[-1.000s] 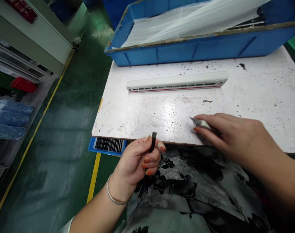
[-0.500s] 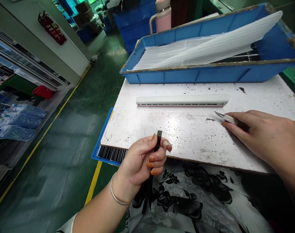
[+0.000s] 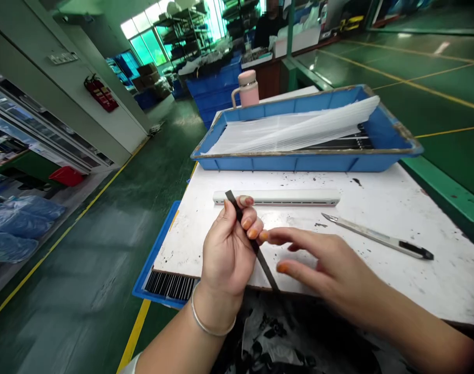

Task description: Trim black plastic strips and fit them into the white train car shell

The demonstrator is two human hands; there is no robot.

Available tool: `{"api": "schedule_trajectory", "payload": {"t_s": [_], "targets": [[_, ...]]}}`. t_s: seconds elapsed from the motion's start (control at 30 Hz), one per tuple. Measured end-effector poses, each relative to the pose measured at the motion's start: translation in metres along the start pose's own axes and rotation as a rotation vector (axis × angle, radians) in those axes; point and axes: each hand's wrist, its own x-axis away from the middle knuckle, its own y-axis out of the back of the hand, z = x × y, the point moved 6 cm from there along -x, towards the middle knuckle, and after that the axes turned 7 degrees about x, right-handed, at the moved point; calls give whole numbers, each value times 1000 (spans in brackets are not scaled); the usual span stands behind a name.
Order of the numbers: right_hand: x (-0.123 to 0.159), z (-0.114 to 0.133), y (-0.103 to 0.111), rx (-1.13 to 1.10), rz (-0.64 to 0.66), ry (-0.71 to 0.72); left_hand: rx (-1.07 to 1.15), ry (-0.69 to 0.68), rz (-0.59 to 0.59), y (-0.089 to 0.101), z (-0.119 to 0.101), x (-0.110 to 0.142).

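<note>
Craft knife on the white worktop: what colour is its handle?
Its handle is silver-grey with a black end, clearest in the head view.

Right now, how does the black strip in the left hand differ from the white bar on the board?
The black strip is dark and plain, while the white bar is pale with a thin dark line of slots along its side. The strip is held up at a tilt in the left hand, while the bar lies flat on the white work board. The strip is much slimmer than the bar. Both are long, narrow and straight.
</note>
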Motion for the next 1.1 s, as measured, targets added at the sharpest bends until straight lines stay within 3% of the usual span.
{"api": "schedule_trajectory", "payload": {"t_s": [0.1, 0.2, 0.3, 0.4, 0.5, 0.6, 0.73, 0.9, 1.1], "targets": [[-21, 12, -5, -41, 63, 31, 6, -150, 52, -10, -4, -12], [-36, 9, 10, 14, -34, 82, -207, -225, 88, -4, -22, -27], [-45, -6, 29, 44, -100, 15, -676, -266, 39, 21, -56, -46], [-50, -25, 38, 43, -83, -136, -1459, -382, -27, 49, -92, -64], [-54, -37, 30, -59, 10, -218, -1624, -338, 1, 72, -104, -81], [-56, -45, 19, -162, 76, -239, -1645, -268, 41, 82, -101, -90], [-54, -53, 16, -226, 80, -242, -1590, -172, 32, 80, -100, -94], [-57, -53, 22, -205, 98, -237, -1356, -72, -8, 71, -106, -91], [-55, -42, 17, -428, 179, -291, -1135, -29, -80, 70, -98, -79]]}}
